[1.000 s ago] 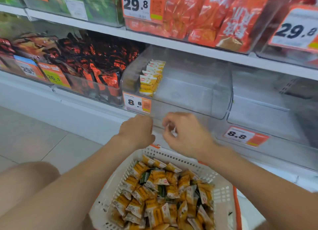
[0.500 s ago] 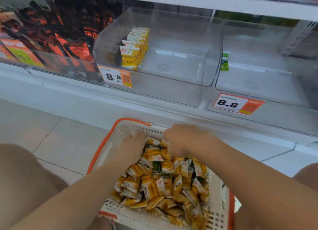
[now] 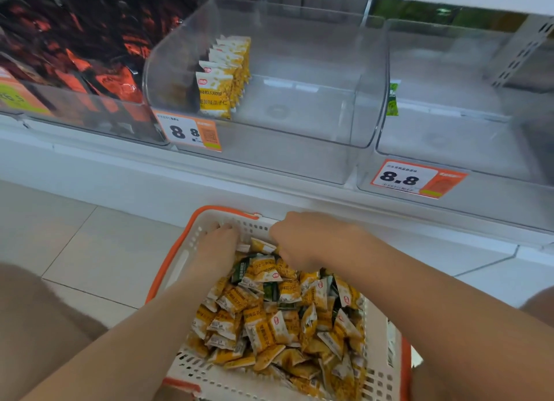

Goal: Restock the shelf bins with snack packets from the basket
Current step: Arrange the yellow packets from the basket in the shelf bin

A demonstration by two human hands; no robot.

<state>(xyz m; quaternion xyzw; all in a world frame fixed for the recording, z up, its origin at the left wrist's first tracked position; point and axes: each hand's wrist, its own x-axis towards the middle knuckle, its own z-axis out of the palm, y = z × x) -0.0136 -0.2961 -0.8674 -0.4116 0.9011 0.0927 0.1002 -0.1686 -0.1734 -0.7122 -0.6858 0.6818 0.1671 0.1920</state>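
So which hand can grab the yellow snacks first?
Probably the right hand: its fingers curl down over the yellow packets at the far end of the pile. The left hand lies flatter in the corner by the basket wall, with fewer packets under it.

I see a white basket [image 3: 192, 238] with an orange rim below the shelf, heaped with loose yellow snack packets [image 3: 269, 325], a few of them green. The clear middle bin [image 3: 284, 158] holds one upright row of yellow packets [image 3: 215, 98] at its left. The right bin [image 3: 449, 140] has a green packet [image 3: 393, 99] against its left wall.
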